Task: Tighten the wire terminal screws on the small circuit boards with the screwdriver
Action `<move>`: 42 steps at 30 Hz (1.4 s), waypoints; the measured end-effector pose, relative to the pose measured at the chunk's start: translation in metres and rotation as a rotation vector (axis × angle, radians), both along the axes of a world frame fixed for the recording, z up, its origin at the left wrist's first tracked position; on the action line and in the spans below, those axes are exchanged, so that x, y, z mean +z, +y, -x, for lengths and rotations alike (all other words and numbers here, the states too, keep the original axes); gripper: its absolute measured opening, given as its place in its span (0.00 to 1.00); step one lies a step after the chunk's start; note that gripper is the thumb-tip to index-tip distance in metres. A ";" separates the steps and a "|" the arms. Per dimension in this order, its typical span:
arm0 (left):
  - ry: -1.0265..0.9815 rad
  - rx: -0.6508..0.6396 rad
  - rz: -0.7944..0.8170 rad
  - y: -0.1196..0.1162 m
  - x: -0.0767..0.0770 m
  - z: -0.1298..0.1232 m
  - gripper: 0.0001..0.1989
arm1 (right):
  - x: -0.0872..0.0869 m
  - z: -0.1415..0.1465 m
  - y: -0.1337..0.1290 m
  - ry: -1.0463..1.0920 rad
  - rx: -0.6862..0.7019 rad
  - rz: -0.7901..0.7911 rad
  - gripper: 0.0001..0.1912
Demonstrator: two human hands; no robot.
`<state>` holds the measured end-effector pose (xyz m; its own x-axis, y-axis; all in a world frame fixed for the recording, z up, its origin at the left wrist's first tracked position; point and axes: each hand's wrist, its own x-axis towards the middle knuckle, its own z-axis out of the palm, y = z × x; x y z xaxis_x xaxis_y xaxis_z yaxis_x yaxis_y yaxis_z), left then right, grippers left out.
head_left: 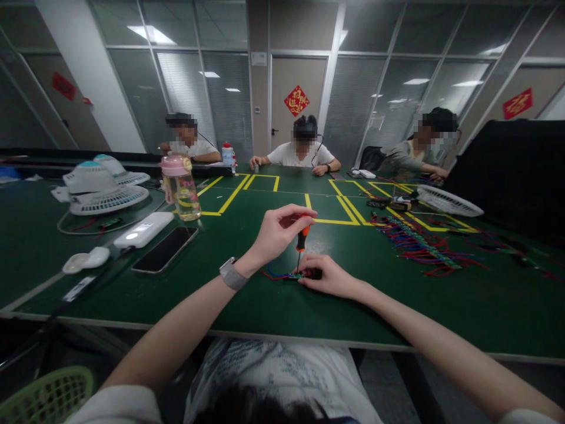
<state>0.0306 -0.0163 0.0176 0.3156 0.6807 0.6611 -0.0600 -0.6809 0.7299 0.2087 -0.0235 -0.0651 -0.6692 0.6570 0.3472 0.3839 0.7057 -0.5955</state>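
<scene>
Working inside table edge point(282, 338) — left hand point(280, 231) on screwdriver point(302, 238), right hand point(325, 275) on board point(293, 276).

circuit board point(295, 275): green, red/blue wires point(274, 276), lying on tabletop point(282, 318) | screwdriver point(302, 241): orange-black handle, near-upright, tip down at board

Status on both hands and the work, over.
Left hand gripping screwdriver, upright. Right hand steadying small circuit board. Phone off left, not in the way.
</scene>
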 end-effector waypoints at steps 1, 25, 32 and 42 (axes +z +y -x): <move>-0.002 0.054 -0.044 0.000 -0.001 0.000 0.10 | 0.001 0.000 0.000 -0.007 -0.002 -0.006 0.09; -0.083 -0.058 0.095 0.012 -0.006 0.001 0.10 | 0.002 -0.004 0.002 0.063 -0.027 0.070 0.10; -0.098 -0.213 0.167 0.008 -0.002 0.001 0.14 | 0.002 -0.004 0.002 0.053 -0.039 0.053 0.12; -0.156 -0.172 0.216 0.009 -0.003 0.002 0.11 | 0.002 -0.004 0.002 0.031 -0.046 0.043 0.12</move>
